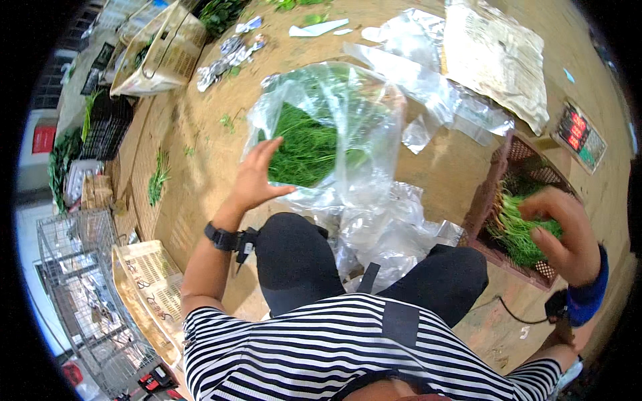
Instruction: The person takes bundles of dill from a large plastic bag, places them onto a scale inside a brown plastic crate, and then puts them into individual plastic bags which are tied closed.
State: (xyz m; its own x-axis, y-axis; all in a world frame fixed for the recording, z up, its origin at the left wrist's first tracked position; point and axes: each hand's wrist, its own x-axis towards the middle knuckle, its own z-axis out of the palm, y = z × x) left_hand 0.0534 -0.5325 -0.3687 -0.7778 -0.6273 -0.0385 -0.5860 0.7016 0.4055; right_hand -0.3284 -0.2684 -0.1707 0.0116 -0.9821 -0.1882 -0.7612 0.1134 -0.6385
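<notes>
While left hand [257,175] spreads, thumb and fingers apart, at left edge of clear bag [371,134] in head view, dark-green herbs [304,144] lie inside, just right of that hand; spread likely keeps plastic from folding over. Right hand [568,234], fingers curled, over brown crate [483,204]; herb bunch [521,248] below it, crate apparently set there for short reach. Blurred: cannot tell whether fingers pinch stems. Crumpled plastic [384,234] between hands, nearer body.

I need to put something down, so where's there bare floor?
Bare floor lies between the clear plastic bag and the brown perforated crate; also left of that bag, barring small green scraps. Crowded: between your knees, with crumpled plastic.
</notes>
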